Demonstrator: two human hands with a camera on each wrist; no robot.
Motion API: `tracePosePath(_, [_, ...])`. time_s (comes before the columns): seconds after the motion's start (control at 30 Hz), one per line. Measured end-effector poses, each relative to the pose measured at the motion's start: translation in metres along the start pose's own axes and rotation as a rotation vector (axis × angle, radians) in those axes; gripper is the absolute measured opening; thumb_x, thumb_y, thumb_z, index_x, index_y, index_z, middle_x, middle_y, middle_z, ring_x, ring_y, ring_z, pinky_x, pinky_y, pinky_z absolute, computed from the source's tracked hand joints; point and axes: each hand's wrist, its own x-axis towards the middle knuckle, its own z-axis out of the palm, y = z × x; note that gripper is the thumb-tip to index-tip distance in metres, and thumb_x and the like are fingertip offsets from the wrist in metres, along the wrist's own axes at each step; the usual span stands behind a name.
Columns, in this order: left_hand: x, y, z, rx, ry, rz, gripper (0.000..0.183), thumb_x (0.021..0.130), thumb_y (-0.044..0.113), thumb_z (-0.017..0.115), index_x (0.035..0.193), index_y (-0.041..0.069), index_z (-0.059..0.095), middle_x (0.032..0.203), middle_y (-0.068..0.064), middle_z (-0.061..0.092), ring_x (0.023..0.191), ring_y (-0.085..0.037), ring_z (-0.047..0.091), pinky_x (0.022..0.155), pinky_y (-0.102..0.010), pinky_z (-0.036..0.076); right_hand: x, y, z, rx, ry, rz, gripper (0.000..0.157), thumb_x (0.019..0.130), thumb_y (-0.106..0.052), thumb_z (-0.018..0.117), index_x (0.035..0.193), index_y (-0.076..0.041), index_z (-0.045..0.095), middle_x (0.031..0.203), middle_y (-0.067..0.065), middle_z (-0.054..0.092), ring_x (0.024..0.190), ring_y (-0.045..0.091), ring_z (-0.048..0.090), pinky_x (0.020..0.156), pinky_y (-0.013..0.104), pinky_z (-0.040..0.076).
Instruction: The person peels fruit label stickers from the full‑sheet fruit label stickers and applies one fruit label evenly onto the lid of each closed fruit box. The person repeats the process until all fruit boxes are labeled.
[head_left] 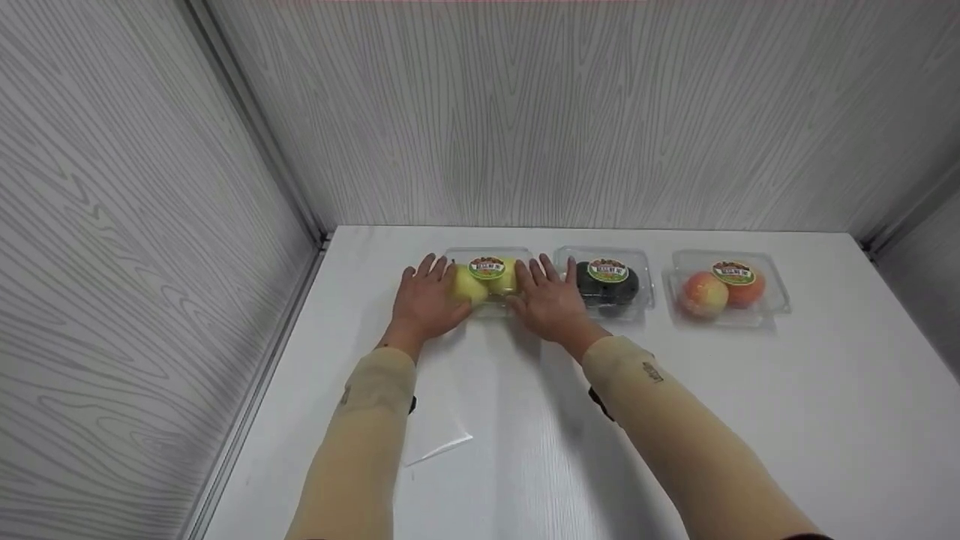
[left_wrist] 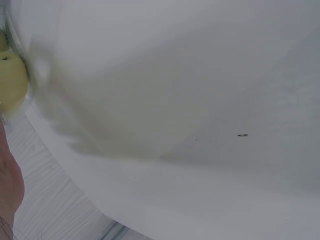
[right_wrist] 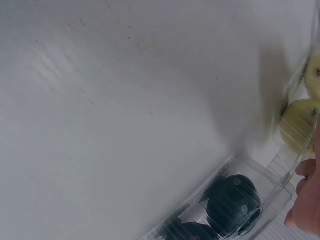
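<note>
A clear plastic clamshell box (head_left: 489, 250) holds yellow fruit (head_left: 469, 286) under a round label (head_left: 487, 268). My left hand (head_left: 426, 301) is at its left end and my right hand (head_left: 553, 304) at its right end, both with fingers extended. The right hand's outer fingers reach to the neighbouring clamshell box (head_left: 641, 262) of dark fruit (head_left: 621, 287). In the left wrist view, yellow fruit (left_wrist: 12, 82) shows at the left edge. The right wrist view shows dark fruit (right_wrist: 233, 204) beside the right hand (right_wrist: 307, 205). How firmly either hand presses is hidden.
A third clamshell box (head_left: 776, 289) with red-orange fruit (head_left: 705, 293) sits farther right on the white table (head_left: 750, 420). A thin transparent sheet (head_left: 439, 435) lies near the left forearm. Wood-grain panels (head_left: 525, 112) stand behind and at the sides.
</note>
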Motion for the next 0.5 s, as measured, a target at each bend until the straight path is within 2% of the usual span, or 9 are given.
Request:
tracePosePath(0.27, [0.003, 0.0038, -0.0068, -0.001, 0.002, -0.001, 0.08, 0.101, 0.057, 0.044, 0.163, 0.006, 0.041, 0.169, -0.013, 0.038, 0.159, -0.032, 0.024, 0.123, -0.054, 0.027, 0.0013, 0.0021, -0.0032, -0.023, -0.012, 0.009, 0.074, 0.113, -0.057, 0.025, 0.171, -0.011, 0.015, 0.173, 0.018, 0.025, 0.162, 0.036, 0.013, 0.123, 0.07, 0.0])
tracePosePath(0.5, [-0.0024, 0.005, -0.0057, 0.013, 0.004, -0.022, 0.08, 0.102, 0.057, 0.044, 0.164, 0.007, 0.038, 0.168, -0.014, 0.038, 0.159, -0.033, 0.024, 0.122, -0.056, 0.029, 0.0017, -0.0006, -0.0002, -0.018, -0.006, 0.021, 0.075, 0.113, -0.058, 0.026, 0.171, -0.012, 0.016, 0.173, 0.015, 0.026, 0.162, 0.036, 0.013, 0.123, 0.071, 0.0])
